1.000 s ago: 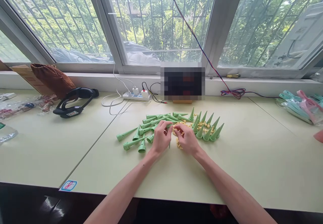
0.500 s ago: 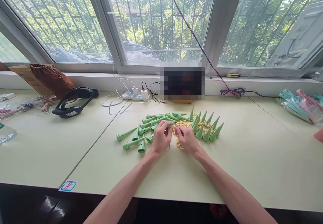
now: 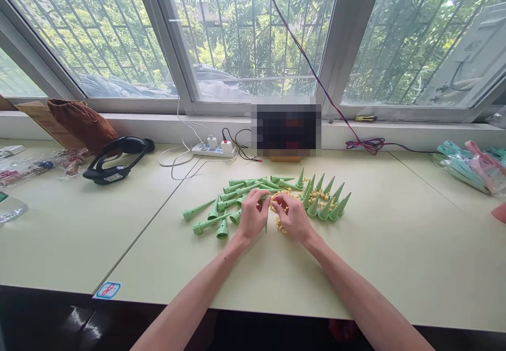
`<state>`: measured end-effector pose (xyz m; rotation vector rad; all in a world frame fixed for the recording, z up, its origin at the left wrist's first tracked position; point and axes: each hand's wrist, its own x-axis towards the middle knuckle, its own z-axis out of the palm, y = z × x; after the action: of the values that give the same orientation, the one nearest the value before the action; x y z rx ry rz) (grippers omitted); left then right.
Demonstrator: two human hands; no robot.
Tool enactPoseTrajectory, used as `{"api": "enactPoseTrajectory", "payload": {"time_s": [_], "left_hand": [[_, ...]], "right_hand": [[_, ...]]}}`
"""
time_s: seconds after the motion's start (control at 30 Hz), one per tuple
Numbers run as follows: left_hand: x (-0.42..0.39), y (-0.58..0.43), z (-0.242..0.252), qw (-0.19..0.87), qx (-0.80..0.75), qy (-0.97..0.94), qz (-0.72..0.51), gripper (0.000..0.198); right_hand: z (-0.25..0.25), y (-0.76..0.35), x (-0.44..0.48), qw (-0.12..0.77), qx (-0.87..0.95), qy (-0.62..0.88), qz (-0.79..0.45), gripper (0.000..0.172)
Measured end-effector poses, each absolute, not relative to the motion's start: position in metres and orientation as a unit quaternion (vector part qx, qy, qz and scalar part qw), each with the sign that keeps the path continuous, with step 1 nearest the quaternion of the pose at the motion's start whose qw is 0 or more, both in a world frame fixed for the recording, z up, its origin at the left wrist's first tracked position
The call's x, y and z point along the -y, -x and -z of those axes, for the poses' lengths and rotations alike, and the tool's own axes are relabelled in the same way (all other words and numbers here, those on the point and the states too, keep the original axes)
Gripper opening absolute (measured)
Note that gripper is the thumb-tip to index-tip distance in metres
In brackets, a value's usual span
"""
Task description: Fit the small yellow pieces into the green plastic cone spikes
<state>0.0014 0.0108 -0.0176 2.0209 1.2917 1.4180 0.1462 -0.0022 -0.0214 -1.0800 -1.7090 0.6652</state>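
Note:
My left hand (image 3: 253,215) is closed, fingers bent in a pinch, around a green plastic spike whose narrow tip (image 3: 266,228) pokes out below it. Close beside it, my right hand (image 3: 295,218) has thumb and forefinger pinched together; whatever is between them is too small to make out. Small yellow pegs (image 3: 281,225) lie in a loose pile under and behind both hands. To the left, several green spikes (image 3: 209,225) with ridged caps lie scattered, some overlapping. On the right, several more green spikes (image 3: 323,211) stand upright on their caps, with yellow pegs among them.
A black headset (image 3: 114,174) and brown pouch (image 3: 81,124) are at the left. A power strip (image 3: 213,150) with cables and a pixelated dark screen (image 3: 288,129) stand at the back. Bagged pink and teal items (image 3: 474,166) lie far right. A label (image 3: 108,290) marks the front edge.
The fingers of my right hand have shifted slightly at the pinch. My left hand stays nearly in place, and the spikes on the table have not moved.

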Motion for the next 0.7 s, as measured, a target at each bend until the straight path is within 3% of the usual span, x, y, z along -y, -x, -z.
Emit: {"api": "enactPoseTrajectory", "payload": {"time_s": [0.2, 0.47, 0.7], "left_hand": [[-0.0103, -0.0019, 0.0183, 0.176, -0.451, -0.717, -0.501, 0.010], [-0.0085, -0.0013, 0.0201, 0.179, -0.436, -0.729, -0.497, 0.012], [-0.0098, -0.0018, 0.0201, 0.173, -0.446, -0.724, -0.498, 0.011]], "right_hand": [[0.0264, -0.1469, -0.0006, 0.472, 0.699, 0.462, -0.274, 0.019], [0.0269, -0.1477, -0.0023, 0.447, 0.714, 0.484, -0.236, 0.037], [0.0245, -0.1473, -0.0012, 0.459, 0.702, 0.485, -0.250, 0.036]]}}
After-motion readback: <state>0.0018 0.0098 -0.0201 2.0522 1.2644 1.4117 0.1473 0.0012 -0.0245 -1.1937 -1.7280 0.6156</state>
